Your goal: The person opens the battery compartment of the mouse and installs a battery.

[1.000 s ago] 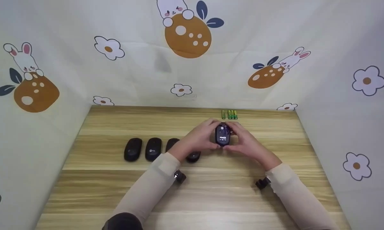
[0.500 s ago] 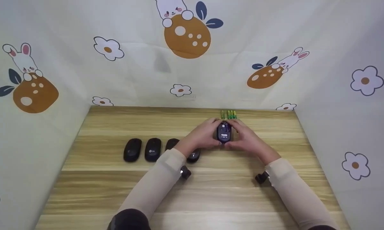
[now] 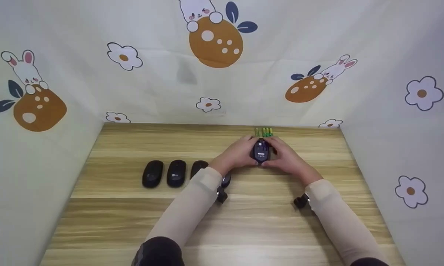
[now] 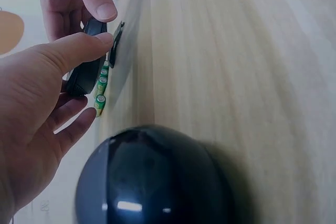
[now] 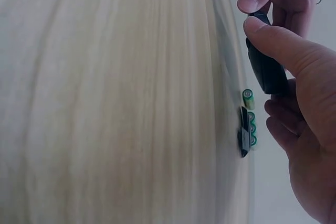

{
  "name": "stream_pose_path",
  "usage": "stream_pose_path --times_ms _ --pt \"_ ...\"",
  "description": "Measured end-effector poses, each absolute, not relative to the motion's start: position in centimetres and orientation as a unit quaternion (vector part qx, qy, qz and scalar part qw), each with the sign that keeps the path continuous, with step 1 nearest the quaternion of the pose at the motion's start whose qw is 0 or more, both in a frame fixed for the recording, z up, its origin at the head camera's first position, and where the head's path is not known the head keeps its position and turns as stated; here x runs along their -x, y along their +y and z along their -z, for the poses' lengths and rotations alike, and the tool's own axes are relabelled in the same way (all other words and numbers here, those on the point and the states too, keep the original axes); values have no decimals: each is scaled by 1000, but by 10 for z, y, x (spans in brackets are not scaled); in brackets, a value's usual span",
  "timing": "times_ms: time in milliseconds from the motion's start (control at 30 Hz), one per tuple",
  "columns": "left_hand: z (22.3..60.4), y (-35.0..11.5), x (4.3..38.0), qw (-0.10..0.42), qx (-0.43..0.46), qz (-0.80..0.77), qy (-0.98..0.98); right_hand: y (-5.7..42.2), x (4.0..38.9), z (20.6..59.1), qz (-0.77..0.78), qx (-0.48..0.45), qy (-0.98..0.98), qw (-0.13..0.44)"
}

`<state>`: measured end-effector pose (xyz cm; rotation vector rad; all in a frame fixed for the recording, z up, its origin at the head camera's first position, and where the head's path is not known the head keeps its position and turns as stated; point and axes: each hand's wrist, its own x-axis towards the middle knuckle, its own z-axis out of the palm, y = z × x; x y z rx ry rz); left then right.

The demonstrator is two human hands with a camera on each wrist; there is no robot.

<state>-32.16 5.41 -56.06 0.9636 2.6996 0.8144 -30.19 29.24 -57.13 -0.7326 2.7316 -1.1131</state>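
Both hands hold one black computer mouse (image 3: 261, 152) between them, its labelled underside facing up in the head view. My left hand (image 3: 238, 152) grips its left side, with the thumb (image 4: 86, 50) along the near end. On the other side my right hand (image 3: 286, 158) grips it, thumb close to the left thumb. Both wrist views show the mouse raised over the table. Beneath the hands a thin black cover-like piece (image 5: 244, 132) lies on the wood. Just behind it are several green-and-yellow batteries (image 3: 267, 132), one set a little apart from the others.
More black mice stand in a row to the left: one at the far left (image 3: 153, 173), one with a pale logo (image 3: 176, 173), and others partly behind the left forearm. The nearest mouse (image 4: 157, 177) looms large in the left wrist view. A patterned cloth wall (image 3: 152, 88) borders the table.
Both hands, still holding the mouse, have shifted slightly toward the back and right, nearer the batteries. The left forearm has swung right, covering more of the mouse at the row's right end.
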Motion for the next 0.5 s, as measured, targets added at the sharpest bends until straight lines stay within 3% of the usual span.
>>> stream_pose_path --times_ms 500 --pt "568 62 326 82 -322 -259 907 295 312 583 349 249 902 54"
